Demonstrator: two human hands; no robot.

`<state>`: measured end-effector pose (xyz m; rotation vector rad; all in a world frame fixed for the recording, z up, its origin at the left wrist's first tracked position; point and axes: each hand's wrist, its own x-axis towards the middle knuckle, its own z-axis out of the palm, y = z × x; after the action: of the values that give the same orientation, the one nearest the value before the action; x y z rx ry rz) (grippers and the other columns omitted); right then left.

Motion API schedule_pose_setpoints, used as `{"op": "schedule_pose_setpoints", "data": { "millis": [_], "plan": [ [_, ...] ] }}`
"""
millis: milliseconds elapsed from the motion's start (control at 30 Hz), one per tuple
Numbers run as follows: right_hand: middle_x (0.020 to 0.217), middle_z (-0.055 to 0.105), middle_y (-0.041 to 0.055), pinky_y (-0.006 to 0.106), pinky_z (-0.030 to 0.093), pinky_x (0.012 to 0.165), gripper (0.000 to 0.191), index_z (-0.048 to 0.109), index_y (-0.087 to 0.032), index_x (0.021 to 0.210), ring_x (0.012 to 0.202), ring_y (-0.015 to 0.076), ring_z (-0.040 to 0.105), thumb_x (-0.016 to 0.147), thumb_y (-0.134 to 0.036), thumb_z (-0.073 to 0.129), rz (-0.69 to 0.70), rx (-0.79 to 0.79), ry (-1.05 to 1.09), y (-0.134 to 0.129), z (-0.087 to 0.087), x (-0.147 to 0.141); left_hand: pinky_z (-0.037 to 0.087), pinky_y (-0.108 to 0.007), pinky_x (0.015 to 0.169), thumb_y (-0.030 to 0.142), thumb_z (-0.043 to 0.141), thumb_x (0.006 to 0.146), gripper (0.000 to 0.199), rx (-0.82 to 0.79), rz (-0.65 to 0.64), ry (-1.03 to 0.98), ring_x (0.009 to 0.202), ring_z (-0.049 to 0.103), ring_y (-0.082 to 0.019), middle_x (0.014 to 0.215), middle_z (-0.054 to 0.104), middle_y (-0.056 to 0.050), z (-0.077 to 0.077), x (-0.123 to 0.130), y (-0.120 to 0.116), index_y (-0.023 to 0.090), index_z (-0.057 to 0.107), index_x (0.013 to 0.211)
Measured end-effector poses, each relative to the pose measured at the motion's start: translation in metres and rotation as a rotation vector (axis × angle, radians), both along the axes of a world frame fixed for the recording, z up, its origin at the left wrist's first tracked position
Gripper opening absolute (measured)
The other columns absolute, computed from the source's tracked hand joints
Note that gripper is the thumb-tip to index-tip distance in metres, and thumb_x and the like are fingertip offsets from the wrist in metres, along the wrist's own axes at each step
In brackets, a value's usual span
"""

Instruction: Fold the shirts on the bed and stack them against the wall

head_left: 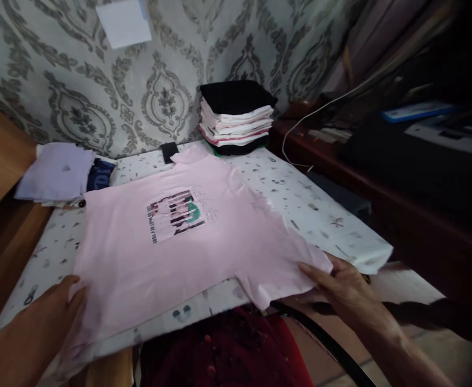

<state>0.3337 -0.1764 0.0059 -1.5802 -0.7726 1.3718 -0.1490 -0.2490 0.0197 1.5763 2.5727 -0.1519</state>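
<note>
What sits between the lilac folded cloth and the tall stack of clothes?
In the head view: navy cloth, a small black object and the pink shirt's far sleeve, on the patterned tablecloth.

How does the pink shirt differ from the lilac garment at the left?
The pink shirt lies spread out; the lilac garment is folded. The left hand and right hand hold the pink shirt; neither touches the lilac garment. The pink shirt bears a large print, the lilac garment a small dark mark. Both are pale.

Dim ltg, top-R v. dark, sl. blur
</note>
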Motion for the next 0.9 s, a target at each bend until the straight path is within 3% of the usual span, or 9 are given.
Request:
{"op": "schedule_pose_setpoints", "data": {
  "millis": [133, 233, 333, 400, 500, 600, 700, 800, 900],
  "plan": [
    [0.061, 0.063, -0.0003, 0.023, 0.045, 0.042, 0.048, 0.065, -0.019, 0.082, 0.046, 0.0125, 0.055, 0.055, -0.05, 0.09, -0.062, 0.052, 0.035, -0.003, -0.009, 0.01, 0.053, -0.044, 0.073, 0.052, 0.03, 0.096, 0.047, 0.033, -0.16, -0.05, 0.092, 0.071, -0.033, 0.111, 0.073, -0.01, 0.014, 0.046, 0.04, 0.027, 0.061, 0.122],
    [0.057, 0.055, -0.0045, 0.02, 0.038, 0.039, 0.048, 0.059, -0.02, 0.078, 0.044, 0.0089, 0.047, 0.06, -0.056, 0.087, -0.032, 0.107, -0.007, -0.012, -0.014, 0.013, 0.054, -0.041, 0.085, 0.048, 0.032, 0.097, 0.045, 0.129, -0.466, -0.2, 0.105, 0.068, -0.029, 0.12, 0.07, -0.008, 0.016, 0.087, 0.081, 0.026, 0.06, 0.126],
    [0.055, 0.049, -0.0066, 0.02, 0.034, 0.04, 0.047, 0.057, -0.02, 0.078, 0.044, 0.0079, 0.041, 0.067, -0.059, 0.082, -0.046, 0.132, -0.039, -0.024, -0.019, 0.011, 0.051, -0.039, 0.097, 0.042, 0.033, 0.099, 0.042, 0.138, -0.802, -0.355, 0.115, 0.063, -0.025, 0.128, 0.067, -0.007, 0.01, 0.134, 0.123, 0.025, 0.061, 0.125],
    [0.054, 0.048, -0.0063, 0.021, 0.033, 0.04, 0.046, 0.057, -0.02, 0.075, 0.045, 0.0083, 0.04, 0.071, -0.06, 0.078, -0.069, 0.129, -0.071, -0.031, -0.023, 0.008, 0.049, -0.038, 0.099, 0.036, 0.034, 0.1, 0.037, 0.09, -0.998, -0.455, 0.113, 0.063, -0.023, 0.122, 0.069, -0.006, 0.003, 0.169, 0.149, 0.025, 0.064, 0.118],
    [0.054, 0.049, -0.0049, 0.023, 0.033, 0.042, 0.046, 0.059, -0.019, 0.074, 0.045, 0.01, 0.041, 0.076, -0.063, 0.071, -0.093, 0.134, -0.112, -0.038, -0.027, 0.004, 0.048, -0.035, 0.099, 0.028, 0.036, 0.1, 0.032, 0.097, -1.213, -0.574, 0.11, 0.062, -0.022, 0.115, 0.069, -0.007, -0.01, 0.227, 0.188, 0.022, 0.065, 0.113],
    [0.055, 0.05, -0.0039, 0.025, 0.036, 0.045, 0.046, 0.061, -0.019, 0.076, 0.047, 0.0123, 0.044, 0.079, -0.065, 0.066, -0.087, 0.155, -0.146, -0.043, -0.027, 0.001, 0.048, -0.036, 0.098, 0.024, 0.038, 0.1, 0.03, 0.174, -1.283, -0.595, 0.109, 0.061, -0.022, 0.114, 0.069, -0.007, -0.019, 0.283, 0.228, 0.022, 0.065, 0.111],
    [0.055, 0.049, -0.0033, 0.026, 0.039, 0.048, 0.046, 0.06, -0.02, 0.072, 0.049, 0.0129, 0.045, 0.082, -0.065, 0.064, -0.095, 0.173, -0.181, -0.045, -0.026, -0.001, 0.047, -0.036, 0.094, 0.021, 0.039, 0.099, 0.028, 0.194, -1.246, -0.525, 0.107, 0.061, -0.023, 0.114, 0.067, -0.008, -0.017, 0.327, 0.263, 0.021, 0.065, 0.111],
    [0.058, 0.049, -0.0024, 0.025, 0.037, 0.049, 0.048, 0.056, -0.02, 0.066, 0.052, 0.0123, 0.043, 0.082, -0.065, 0.063, -0.13, 0.189, -0.184, -0.046, -0.027, 0.0, 0.047, -0.033, 0.081, 0.02, 0.048, 0.095, 0.022, 0.03, -1.233, -0.427, 0.097, 0.062, -0.024, 0.106, 0.069, -0.007, -0.009, 0.354, 0.288, 0.023, 0.064, 0.11],
    [0.06, 0.048, -0.002, 0.025, 0.036, 0.05, 0.048, 0.055, -0.02, 0.063, 0.054, 0.0122, 0.041, 0.082, -0.063, 0.063, -0.153, 0.204, -0.162, -0.046, -0.03, 0.001, 0.04, -0.029, 0.066, 0.019, 0.055, 0.09, 0.014, -0.074, -1.258, -0.379, 0.078, 0.06, -0.021, 0.084, 0.067, -0.002, -0.004, 0.365, 0.3, 0.023, 0.064, 0.1]
  ]
}}
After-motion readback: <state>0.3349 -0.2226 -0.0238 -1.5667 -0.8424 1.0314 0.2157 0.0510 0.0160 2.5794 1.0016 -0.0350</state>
